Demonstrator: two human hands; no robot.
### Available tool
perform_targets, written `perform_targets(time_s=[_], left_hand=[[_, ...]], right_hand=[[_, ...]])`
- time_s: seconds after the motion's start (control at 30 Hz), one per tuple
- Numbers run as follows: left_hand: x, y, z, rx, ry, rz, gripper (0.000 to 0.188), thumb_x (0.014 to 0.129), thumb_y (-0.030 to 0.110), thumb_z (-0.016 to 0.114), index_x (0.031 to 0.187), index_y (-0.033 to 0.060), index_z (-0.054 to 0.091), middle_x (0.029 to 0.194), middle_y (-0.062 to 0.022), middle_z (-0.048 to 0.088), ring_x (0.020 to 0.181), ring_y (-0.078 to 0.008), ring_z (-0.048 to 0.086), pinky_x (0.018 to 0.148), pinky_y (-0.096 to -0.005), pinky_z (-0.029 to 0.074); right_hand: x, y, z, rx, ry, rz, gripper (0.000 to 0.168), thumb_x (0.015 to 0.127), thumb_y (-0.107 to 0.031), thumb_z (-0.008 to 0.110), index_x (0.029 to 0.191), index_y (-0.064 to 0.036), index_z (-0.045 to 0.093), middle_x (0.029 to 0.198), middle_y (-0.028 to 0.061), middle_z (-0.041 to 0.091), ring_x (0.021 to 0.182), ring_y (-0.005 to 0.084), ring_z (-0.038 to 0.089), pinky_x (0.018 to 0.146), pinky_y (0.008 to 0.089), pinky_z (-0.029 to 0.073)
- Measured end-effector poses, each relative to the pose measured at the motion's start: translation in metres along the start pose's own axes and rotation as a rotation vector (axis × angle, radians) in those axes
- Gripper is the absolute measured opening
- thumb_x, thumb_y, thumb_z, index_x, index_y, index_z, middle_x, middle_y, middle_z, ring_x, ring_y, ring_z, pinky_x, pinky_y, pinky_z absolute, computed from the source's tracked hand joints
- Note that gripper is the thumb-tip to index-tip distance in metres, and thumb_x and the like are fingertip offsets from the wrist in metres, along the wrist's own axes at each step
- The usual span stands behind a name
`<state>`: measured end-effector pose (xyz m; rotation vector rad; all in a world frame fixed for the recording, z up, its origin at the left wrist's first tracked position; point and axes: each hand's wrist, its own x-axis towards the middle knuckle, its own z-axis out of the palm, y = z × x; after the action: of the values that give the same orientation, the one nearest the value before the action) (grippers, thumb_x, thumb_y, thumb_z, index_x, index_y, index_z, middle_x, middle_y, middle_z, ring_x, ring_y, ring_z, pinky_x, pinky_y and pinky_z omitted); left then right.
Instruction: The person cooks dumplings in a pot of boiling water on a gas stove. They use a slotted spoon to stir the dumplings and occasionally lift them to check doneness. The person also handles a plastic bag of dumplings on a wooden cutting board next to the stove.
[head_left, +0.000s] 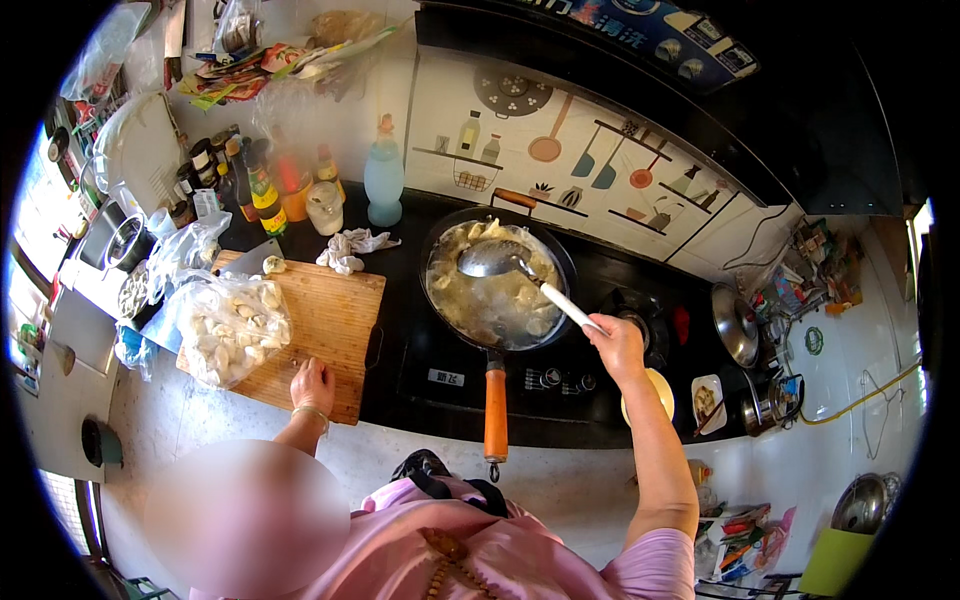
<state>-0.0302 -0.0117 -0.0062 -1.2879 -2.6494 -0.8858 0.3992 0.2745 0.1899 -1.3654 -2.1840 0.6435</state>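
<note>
My right hand (619, 346) grips the white handle of a large metal cooking spoon (493, 259). Its broad head lies over the bubbling, cloudy liquid in a dark wok (568, 300). Pale pieces that look like dumplings (487, 229) show in the liquid, and steam blurs part of it. The wok sits on a black gas hob, its wooden handle (496, 412) pointing towards me. My left hand (313, 386) rests with curled fingers on a wooden cutting board (337, 315); its palm is hidden. Beside it lies a clear plastic bag (236, 330) full of pale pieces, probably dumplings.
Sauce bottles (262, 199) and a blue bottle (383, 184) stand behind the board, near a crumpled cloth (351, 249). A cleaver blade (251, 259) lies at the board's back edge. Right of the hob are a metal lid (735, 325), a white dish (707, 405) and a yellow bowl (660, 394).
</note>
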Motion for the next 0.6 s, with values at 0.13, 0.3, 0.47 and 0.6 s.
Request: perform_targets(time_s=[0.13,0.3,0.47,0.6], left_hand=[[-0.001,-0.001,0.000,-0.010,0.008,0.006,0.012,0.083,0.014,0.062,0.081,0.0067,0.053,0.081,-0.0167,0.060,0.076,-0.0397,0.059,0.066,-0.0488,0.047],[0.000,0.004,-0.005,-0.008,0.002,0.000,0.012,0.083,0.014,0.062,0.081,0.0064,0.053,0.081,-0.0167,0.059,0.076,-0.0397,0.059,0.066,-0.0487,0.047],[0.000,0.001,-0.002,-0.008,-0.008,-0.011,0.012,0.084,0.014,0.062,0.081,0.0066,0.053,0.082,-0.0165,0.059,0.077,-0.0397,0.059,0.067,-0.0486,0.047],[0.000,0.002,-0.002,-0.010,-0.015,-0.019,0.012,0.084,0.014,0.062,0.081,0.0065,0.053,0.082,-0.0165,0.060,0.078,-0.0396,0.059,0.068,-0.0487,0.047]], right_hand=[[0.002,-0.005,-0.019,-0.045,0.124,-0.072,0.027,0.084,-0.024,0.072,0.105,-0.007,0.072,0.086,0.0148,0.071,0.075,0.0261,0.069,0.069,0.0340,0.052],[0.007,-0.022,-0.056,-0.372,0.278,-0.273,0.026,0.083,-0.023,0.072,0.104,-0.007,0.072,0.085,0.0127,0.068,0.076,0.0315,0.067,0.067,0.0385,0.052],[0.014,-0.022,-0.086,-0.635,0.321,-0.473,0.025,0.082,-0.019,0.071,0.104,-0.008,0.070,0.074,0.0089,0.061,0.068,0.0289,0.061,0.061,0.0388,0.049],[0.015,-0.021,-0.103,-0.741,0.290,-0.489,0.025,0.080,-0.016,0.072,0.103,-0.008,0.069,0.075,0.0087,0.060,0.070,0.0286,0.060,0.062,0.0386,0.049]])
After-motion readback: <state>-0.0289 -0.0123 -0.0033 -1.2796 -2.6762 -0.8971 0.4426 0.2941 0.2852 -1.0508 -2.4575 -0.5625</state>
